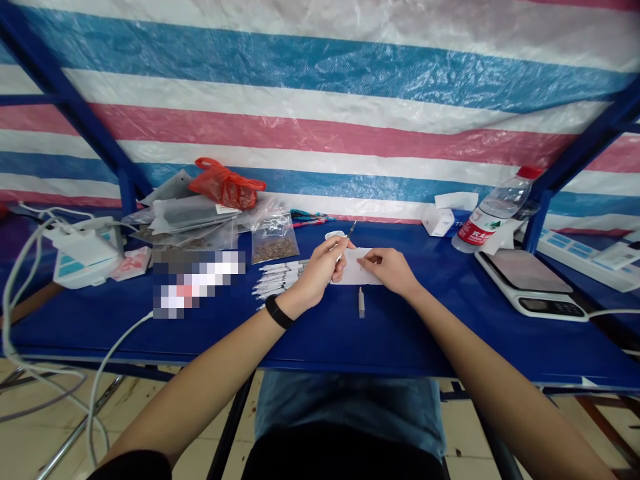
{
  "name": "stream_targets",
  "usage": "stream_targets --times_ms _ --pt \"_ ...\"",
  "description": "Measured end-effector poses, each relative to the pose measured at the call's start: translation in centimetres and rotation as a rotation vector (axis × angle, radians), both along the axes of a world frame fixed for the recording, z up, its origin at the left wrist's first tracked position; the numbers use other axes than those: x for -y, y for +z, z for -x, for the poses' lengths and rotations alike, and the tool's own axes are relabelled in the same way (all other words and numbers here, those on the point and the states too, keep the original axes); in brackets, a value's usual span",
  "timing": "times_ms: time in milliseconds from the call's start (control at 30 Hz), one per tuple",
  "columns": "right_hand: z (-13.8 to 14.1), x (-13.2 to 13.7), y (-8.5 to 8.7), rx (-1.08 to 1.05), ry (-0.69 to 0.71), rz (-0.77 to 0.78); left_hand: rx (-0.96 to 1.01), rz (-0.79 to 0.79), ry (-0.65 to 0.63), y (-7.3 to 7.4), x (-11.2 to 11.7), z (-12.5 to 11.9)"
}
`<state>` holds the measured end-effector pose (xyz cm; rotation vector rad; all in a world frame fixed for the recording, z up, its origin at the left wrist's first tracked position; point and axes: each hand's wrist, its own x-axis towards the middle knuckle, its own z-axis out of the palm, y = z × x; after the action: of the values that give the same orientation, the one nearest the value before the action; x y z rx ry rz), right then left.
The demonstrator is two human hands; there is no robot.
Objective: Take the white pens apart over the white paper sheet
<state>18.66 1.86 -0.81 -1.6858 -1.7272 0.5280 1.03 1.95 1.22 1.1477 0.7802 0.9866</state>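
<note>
My left hand (323,267) is closed around a thin pen-like tool (349,237) whose tip points up and to the right. My right hand (390,269) is closed in a pinch on the right edge of a small white paper packet (356,270) lying on the blue table (350,333). Both hands meet over the packet. A pen cap (361,301) lies on the table just in front of the packet. A small white dish (334,235) sits behind my left hand. A row of white packets (277,277) lies to the left of my left wrist.
A clear bag of brown seeds (274,247), plastic bags and a red bag (225,187) stand at the back left. A white charger with cables (80,257) is at far left. A water bottle (493,210), a digital scale (533,283) and a power strip (580,257) are at right.
</note>
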Motion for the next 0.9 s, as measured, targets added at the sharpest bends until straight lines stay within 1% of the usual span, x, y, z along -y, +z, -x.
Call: stream_targets --times_ms 167,300,367,433,500,567,733,833,900 --pt "0.4 -0.5 -0.3 0.030 0.005 -0.012 -0.010 -0.013 -0.005 -0.5 -0.3 0.1" --pt "-0.4 -0.4 0.2 0.003 -0.025 -0.060 -0.056 -0.006 -0.026 -0.7 -0.3 0.0" --pt "-0.6 -0.2 0.6 -0.092 -0.015 -0.095 -0.085 -0.017 -0.046 -0.7 -0.2 0.0" --pt "-0.5 0.0 0.9 -0.273 0.042 -0.105 -0.119 -0.047 -0.066 -0.9 -0.2 0.0" --pt "-0.1 0.2 0.8 -0.462 0.118 -0.086 -0.155 -0.096 -0.081 -1.1 -0.2 -0.1" --pt "0.4 0.2 0.6 -0.573 0.156 -0.068 -0.191 -0.149 -0.098 -1.4 -0.2 -0.2" --pt "1.0 0.4 0.3 -0.719 0.100 -0.021 -0.287 -0.283 -0.139 -1.9 0.0 -0.5" --pt "1.0 0.4 0.6 -0.719 0.090 0.001 -0.360 -0.335 -0.179 -2.0 0.0 -0.4" --pt "0.6 0.4 1.0 -0.682 0.064 -0.027 -0.419 -0.357 -0.195 -1.9 0.1 -0.3"
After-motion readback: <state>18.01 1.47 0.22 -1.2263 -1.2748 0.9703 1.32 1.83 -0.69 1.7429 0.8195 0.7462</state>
